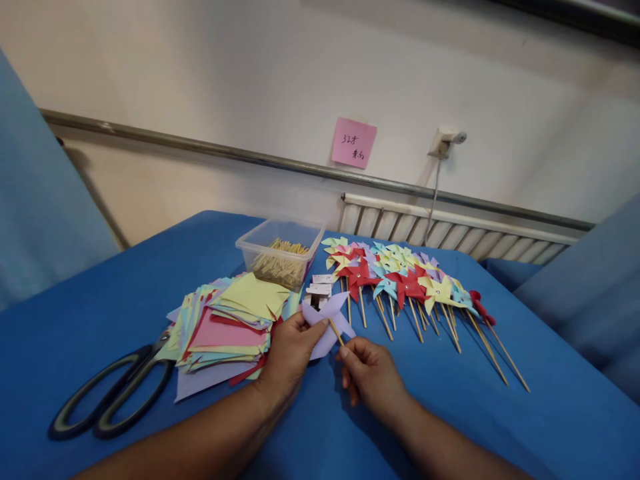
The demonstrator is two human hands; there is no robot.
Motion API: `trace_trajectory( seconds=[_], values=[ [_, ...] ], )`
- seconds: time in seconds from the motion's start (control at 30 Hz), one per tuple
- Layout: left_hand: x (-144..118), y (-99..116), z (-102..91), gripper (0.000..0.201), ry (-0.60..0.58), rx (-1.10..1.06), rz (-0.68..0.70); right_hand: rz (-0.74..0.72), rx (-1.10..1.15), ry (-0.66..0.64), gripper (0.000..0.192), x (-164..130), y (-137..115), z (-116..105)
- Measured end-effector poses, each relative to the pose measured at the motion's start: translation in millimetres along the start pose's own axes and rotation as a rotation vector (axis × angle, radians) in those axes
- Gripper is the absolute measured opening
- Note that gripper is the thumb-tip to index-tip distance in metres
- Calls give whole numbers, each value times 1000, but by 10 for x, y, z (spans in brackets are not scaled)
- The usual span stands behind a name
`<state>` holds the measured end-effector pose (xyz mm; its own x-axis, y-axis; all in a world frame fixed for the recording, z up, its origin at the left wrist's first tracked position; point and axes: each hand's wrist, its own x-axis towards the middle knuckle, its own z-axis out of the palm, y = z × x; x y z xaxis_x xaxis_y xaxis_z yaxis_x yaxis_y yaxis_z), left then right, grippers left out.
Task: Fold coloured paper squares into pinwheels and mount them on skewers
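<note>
On the blue table (100, 313) below a cream wall, both hands pinch a lilac pinwheel (327, 320): left hand (290, 353), right hand (370, 373).

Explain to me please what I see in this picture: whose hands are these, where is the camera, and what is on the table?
The camera sits on a person's head and looks down, so both hands are that person's own. The left hand holds a purple pinwheel; the right hand pinches its wooden stick. They work over a table with a blue cloth. On it lie scissors at the left, a stack of coloured paper, a clear box of sticks, some small white pieces, and a row of finished pinwheels. A pink note is stuck on the wall.
</note>
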<state>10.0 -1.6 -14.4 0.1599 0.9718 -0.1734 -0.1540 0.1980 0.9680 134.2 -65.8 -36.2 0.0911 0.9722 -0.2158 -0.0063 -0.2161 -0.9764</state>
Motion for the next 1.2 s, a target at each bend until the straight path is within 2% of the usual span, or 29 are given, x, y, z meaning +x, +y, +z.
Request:
trace_trajectory(
  seconds=[0.47,0.8,1.2],
  values=[
    [-13,26,-4,36,-7,37,19,-50,-123,48,28,-38,-14,20],
    [-18,35,-14,33,4,82,34,-73,-207,82,28,-28,-17,17],
    [-5,-20,-15,36,-50,-17,10,-69,-125,19,28,-13,11,11]
  ],
)
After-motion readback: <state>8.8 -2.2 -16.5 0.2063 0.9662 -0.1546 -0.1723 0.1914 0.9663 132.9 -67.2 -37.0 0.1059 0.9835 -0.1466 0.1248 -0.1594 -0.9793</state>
